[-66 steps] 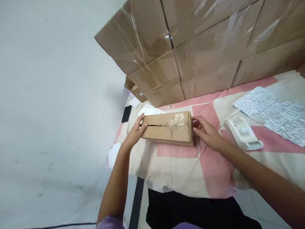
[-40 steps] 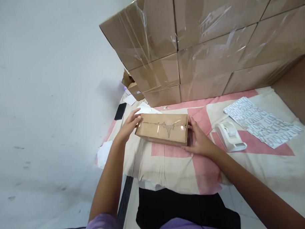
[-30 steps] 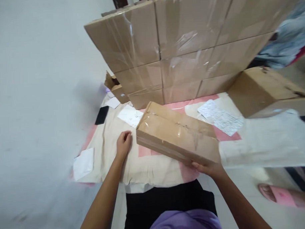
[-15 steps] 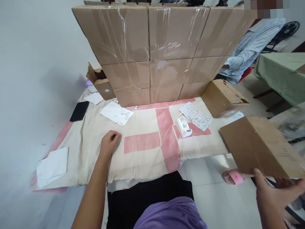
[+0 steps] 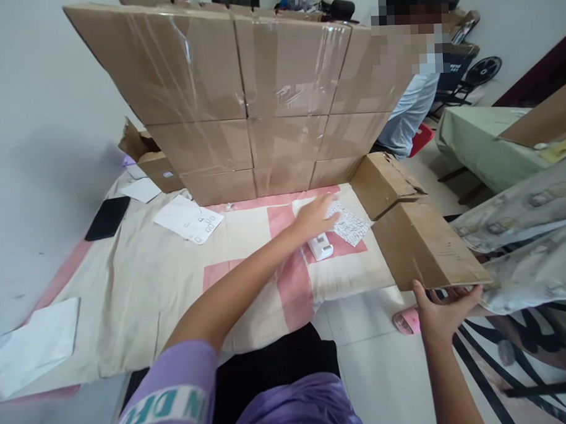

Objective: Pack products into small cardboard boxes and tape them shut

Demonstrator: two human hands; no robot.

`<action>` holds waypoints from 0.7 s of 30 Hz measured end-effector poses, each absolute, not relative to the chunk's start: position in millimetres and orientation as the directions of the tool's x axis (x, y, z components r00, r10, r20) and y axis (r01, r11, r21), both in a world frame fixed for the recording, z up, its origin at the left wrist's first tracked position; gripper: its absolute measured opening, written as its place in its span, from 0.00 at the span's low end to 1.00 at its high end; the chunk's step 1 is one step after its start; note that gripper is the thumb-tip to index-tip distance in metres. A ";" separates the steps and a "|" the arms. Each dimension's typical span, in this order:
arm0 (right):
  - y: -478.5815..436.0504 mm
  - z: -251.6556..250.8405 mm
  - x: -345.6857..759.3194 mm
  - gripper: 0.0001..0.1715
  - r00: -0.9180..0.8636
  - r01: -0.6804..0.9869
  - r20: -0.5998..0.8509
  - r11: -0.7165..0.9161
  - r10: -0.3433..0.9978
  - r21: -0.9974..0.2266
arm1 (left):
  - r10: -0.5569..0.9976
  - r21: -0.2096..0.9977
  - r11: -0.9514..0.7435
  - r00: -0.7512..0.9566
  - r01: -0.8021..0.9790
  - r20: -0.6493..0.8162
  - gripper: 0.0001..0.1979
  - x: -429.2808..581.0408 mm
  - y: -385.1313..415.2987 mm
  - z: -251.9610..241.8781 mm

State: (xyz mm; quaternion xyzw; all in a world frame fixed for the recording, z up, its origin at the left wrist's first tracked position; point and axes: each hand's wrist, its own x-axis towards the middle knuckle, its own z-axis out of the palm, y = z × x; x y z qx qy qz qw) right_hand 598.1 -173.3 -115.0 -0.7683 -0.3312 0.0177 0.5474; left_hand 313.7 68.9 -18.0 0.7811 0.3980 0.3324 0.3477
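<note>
My left hand point(image 5: 316, 217) reaches over the table with its fingers stretched out and a little blurred. It hovers above a small white tape dispenser point(image 5: 321, 249), partly covering it. Just right of its fingertips lies a sheet of small black-and-white labels point(image 5: 351, 224); whether they touch I cannot tell. At the table's right edge, my right hand point(image 5: 447, 311) grips a brown cardboard box point(image 5: 435, 247) by its lower near edge, thumb on the near side and the other fingers partly hidden beneath. The box sits close to another cardboard box point(image 5: 379, 184) behind it.
Taped cardboard boxes point(image 5: 282, 76) form a wall along the back. White papers point(image 5: 188, 218) and a black phone-like slab point(image 5: 107, 218) lie on the left of the cloth-covered table point(image 5: 141, 285). Behind the boxes is another person point(image 5: 416, 108); a green-covered table point(image 5: 487, 143) stands right.
My left hand has moved right from the bare cloth to the tape dispenser, its fingers now extended. My right hand has brought the held box nearer the box behind it. The view has shifted.
</note>
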 end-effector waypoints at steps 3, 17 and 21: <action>-173.2 -114.6 600.6 0.82 0.782 0.496 0.352 -0.170 0.515 -0.852 | 0.788 0.836 -0.364 0.614 0.411 0.042 0.40 437.4 91.3 -2.0; -166.7 -113.5 615.7 0.86 0.773 0.500 0.330 -0.201 0.542 -0.842 | 0.705 0.837 -0.325 0.703 0.441 -0.097 0.38 544.5 137.2 -27.9; -152.3 -118.4 634.9 0.86 0.774 0.511 0.297 -0.274 0.560 -0.815 | 0.659 0.818 -0.405 0.751 0.409 -0.049 0.35 521.4 131.4 -7.6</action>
